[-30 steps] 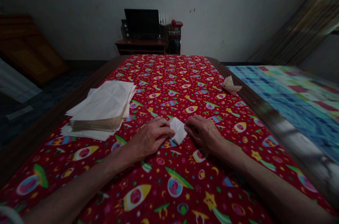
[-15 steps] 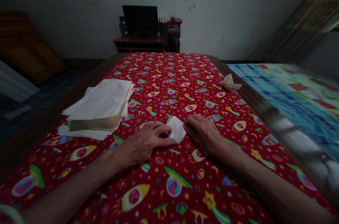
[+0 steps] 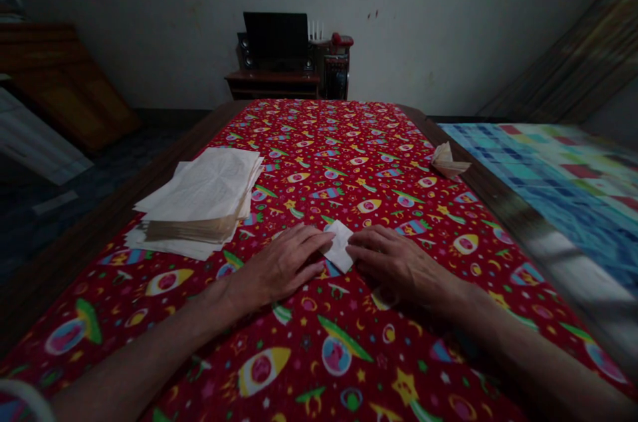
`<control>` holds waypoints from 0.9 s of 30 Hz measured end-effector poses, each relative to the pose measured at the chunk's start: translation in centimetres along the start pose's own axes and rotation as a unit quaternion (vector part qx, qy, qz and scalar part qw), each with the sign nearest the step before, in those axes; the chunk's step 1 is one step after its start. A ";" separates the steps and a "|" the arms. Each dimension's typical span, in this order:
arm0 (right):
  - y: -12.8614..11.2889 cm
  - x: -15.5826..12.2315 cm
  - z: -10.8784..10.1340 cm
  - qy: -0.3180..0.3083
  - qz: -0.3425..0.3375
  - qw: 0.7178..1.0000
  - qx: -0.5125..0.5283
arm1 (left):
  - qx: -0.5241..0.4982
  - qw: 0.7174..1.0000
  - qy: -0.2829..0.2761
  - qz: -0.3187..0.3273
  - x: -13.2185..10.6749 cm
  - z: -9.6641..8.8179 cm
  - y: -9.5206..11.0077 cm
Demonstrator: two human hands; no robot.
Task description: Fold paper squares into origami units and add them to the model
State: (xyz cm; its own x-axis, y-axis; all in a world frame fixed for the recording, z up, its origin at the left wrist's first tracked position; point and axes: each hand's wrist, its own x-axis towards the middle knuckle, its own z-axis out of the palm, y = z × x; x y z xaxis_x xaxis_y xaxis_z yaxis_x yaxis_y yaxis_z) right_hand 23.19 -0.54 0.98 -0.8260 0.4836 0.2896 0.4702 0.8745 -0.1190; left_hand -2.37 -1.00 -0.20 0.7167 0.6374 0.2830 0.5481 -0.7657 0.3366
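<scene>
Flanking paper (image 3: pixel 339 246): left hand (image 3: pixel 279 269), right hand (image 3: pixel 399 264)

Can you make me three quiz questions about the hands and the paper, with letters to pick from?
1. Where is the small folded white paper? A between the hands, B under the cloth, C up in the air.
2. What colour is most of the rocket-print cloth? A blue, B red, C green.
3. How are the left hand and right hand? A clenched fists, B open and flat, C wearing gloves.

Answers: 1 A, it lies between both sets of fingertips. 2 B, red fills the space around the rockets. 3 B, the bare fingers lie spread out.
</scene>
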 end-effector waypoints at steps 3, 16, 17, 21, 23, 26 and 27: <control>0.3 0.2 0.1 -0.008 -0.006 1.000 -0.010 | 0.007 1.000 -0.006 -0.019 0.3 0.0 0.1; 0.7 0.3 1.8 0.077 0.015 0.996 0.038 | 0.022 1.000 0.013 -0.011 1.5 0.1 0.2; 0.7 0.4 1.9 0.093 0.031 0.993 0.059 | 0.019 0.999 0.022 -0.017 1.5 0.2 0.1; 0.6 0.4 2.2 0.122 0.118 0.980 0.108 | -0.020 0.996 0.070 -0.050 1.8 0.8 -0.1; 0.4 0.5 2.1 0.119 0.162 0.974 0.104 | -0.032 0.993 0.088 -0.069 2.0 1.1 -0.2; 0.1 0.8 2.0 0.099 0.206 0.971 0.065 | -0.020 0.990 0.098 -0.103 2.2 1.3 -0.3; 0.0 0.9 2.0 0.091 0.215 0.971 0.045 | -0.014 0.988 0.099 -0.116 2.3 1.3 -0.3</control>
State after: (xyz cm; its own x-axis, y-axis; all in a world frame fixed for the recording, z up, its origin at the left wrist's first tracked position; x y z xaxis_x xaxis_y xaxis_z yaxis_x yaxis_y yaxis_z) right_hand 21.78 -0.05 -0.66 -0.4864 0.7972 0.3576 0.7241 0.5968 -0.3456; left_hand -0.33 0.56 -0.84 0.4736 0.8016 0.3649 0.6731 -0.5966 0.4370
